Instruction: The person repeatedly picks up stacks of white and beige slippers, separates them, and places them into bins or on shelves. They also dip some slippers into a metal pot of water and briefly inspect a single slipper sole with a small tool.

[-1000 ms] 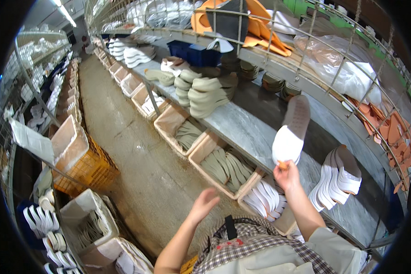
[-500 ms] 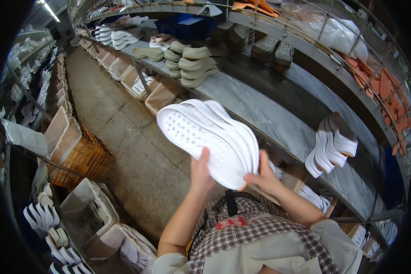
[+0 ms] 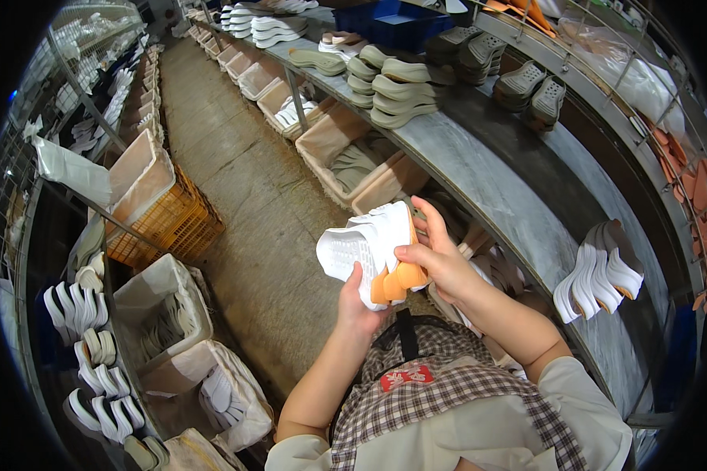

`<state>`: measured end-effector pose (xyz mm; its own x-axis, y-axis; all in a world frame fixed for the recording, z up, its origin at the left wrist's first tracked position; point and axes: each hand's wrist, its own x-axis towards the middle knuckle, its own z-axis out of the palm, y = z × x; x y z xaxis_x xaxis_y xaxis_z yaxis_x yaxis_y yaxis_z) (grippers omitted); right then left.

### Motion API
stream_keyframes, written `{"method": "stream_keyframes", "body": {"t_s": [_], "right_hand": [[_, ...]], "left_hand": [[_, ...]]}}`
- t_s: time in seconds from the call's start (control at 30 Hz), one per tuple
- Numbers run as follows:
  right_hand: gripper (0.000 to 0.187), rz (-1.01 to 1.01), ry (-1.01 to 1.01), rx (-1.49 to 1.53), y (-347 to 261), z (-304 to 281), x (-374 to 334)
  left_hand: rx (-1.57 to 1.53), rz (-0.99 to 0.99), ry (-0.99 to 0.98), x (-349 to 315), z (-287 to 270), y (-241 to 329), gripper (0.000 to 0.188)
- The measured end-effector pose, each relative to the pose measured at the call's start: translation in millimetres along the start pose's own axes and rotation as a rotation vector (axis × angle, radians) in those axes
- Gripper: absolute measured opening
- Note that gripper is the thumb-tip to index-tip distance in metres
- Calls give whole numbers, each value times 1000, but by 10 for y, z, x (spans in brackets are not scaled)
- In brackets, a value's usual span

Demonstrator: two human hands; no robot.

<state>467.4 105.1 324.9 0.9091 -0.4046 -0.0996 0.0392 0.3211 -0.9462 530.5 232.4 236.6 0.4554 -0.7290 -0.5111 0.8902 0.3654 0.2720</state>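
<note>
A small stack of white shoe soles (image 3: 379, 235) with orange patches at the heel end is held in front of my apron. My left hand (image 3: 359, 304) grips the near left side, its thumb over the dimpled inner face of one sole. My right hand (image 3: 441, 263) clasps the heel end from the right, with the thumb bent across it and the fingers behind. The stack is tilted so that its orange undersides show. On the bench to the right stands another row of white soles (image 3: 597, 282), set on edge and apart from my hands.
A long grey bench (image 3: 479, 169) runs along the right, bearing stacked olive soles (image 3: 401, 94) and a blue bin (image 3: 391, 23). Lined baskets (image 3: 322, 145) with soles stand beneath it. Left of the aisle are an orange crate (image 3: 169, 220) and a lined bin (image 3: 161, 282).
The soles have been tipped and turned between my hands, so the orange heel undersides now show. The view has shifted left, and my right hand has moved up around the heel end.
</note>
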Motion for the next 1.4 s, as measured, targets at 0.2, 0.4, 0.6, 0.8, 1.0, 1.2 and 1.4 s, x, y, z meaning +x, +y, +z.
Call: {"method": "stream_keyframes", "body": {"t_s": [0.2, 0.4, 0.6, 0.8, 1.0, 1.2, 1.4], "right_hand": [[70, 48, -59, -42, -33, 25, 52], [67, -3, -68, -87, -61, -14, 33], [57, -51, -57, 23, -93, -95, -8], [54, -264, -82, 60, -75, -154, -169], [74, -257, -147, 196, -99, -212, -267], [82, -335, -188, 154, -90, -207, -335], [76, -231, -226, 309, -59, -212, -352]], "left_hand": [[-108, 66, -72, 22, -3, 0, 51], [-112, 94, -123, 63, -19, -14, 50], [-89, 157, -234, 29, 97, -30, 56], [13, 239, -351, -58, 156, -44, 66], [104, 338, -376, -53, 105, 39, 72], [165, 405, -432, -89, 77, 55, 69], [212, 461, -463, -110, 25, 192, 58]]}}
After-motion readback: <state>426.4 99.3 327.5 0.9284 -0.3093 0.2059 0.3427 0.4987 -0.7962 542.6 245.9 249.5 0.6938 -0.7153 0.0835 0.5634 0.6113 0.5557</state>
